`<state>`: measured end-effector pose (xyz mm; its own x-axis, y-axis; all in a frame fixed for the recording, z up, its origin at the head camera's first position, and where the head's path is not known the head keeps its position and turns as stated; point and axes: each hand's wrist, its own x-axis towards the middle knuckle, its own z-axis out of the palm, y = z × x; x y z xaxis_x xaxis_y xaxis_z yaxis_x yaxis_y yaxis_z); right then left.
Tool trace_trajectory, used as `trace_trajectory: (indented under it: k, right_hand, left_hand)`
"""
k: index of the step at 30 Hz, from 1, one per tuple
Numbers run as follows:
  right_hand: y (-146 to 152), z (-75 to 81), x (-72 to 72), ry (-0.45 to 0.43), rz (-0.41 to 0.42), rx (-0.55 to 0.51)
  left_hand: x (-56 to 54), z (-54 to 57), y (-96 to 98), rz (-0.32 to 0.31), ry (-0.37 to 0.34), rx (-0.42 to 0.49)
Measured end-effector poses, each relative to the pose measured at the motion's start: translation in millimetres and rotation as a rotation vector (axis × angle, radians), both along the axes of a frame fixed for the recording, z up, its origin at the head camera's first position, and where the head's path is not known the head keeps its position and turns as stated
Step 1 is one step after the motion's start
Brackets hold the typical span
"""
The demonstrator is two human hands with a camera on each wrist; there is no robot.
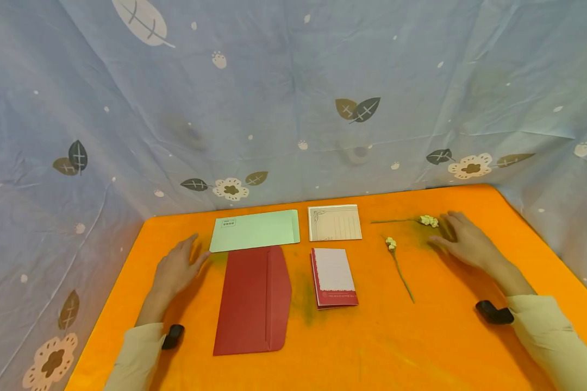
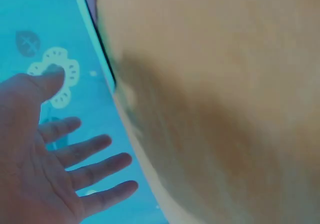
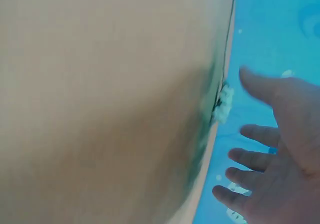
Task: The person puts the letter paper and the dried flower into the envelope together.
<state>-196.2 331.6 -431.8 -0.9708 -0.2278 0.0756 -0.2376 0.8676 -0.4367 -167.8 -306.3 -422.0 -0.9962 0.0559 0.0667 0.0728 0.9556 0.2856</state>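
The left hand (image 1: pixel 176 270), fingers spread and empty, is near the left end of the pale green envelope (image 1: pixel 256 231), while the right hand (image 1: pixel 472 244) (likewise empty, fingers apart) is near the farther yellow flower (image 1: pixel 428 221) on the orange cloth (image 1: pixel 396 347).

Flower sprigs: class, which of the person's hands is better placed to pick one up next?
Probably the right hand: it is empty and beside the farther sprig, while the left hand is near the green envelope.

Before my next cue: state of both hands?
Left hand: open, empty, near the green envelope.
Right hand: open, empty, near the farther flower sprig.
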Motion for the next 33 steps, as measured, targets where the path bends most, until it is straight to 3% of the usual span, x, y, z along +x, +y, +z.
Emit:
trace_trajectory:
  k: [8, 17, 22, 29, 33]
  right_hand:
    - [-18, 11.0, 15.0, 0.166, -0.078, -0.109]
    - [-57, 18.1, 33.2, 0.308, -0.007, -0.222]
    - [-82, 20.0, 44.2, 0.250, 0.020, -0.298]
    - [-121, 26.6, 50.3, 0.179, 0.069, -0.284]
    - [-146, 28.3, 51.3, 0.107, 0.104, -0.359]
  left_hand:
    - [10.2, 12.3, 20.3, 0.033, 0.033, 0.028]
    - [31.2, 21.5, 44.5, -0.010, 0.077, -0.033]
    - [41.6, 20.2, 61.9, -0.017, 0.063, -0.015]
    - [59.3, 14.0, 94.0, -0.089, 0.108, -0.039]
    - [68.8, 10.8, 110.5, -0.112, 0.058, -0.060]
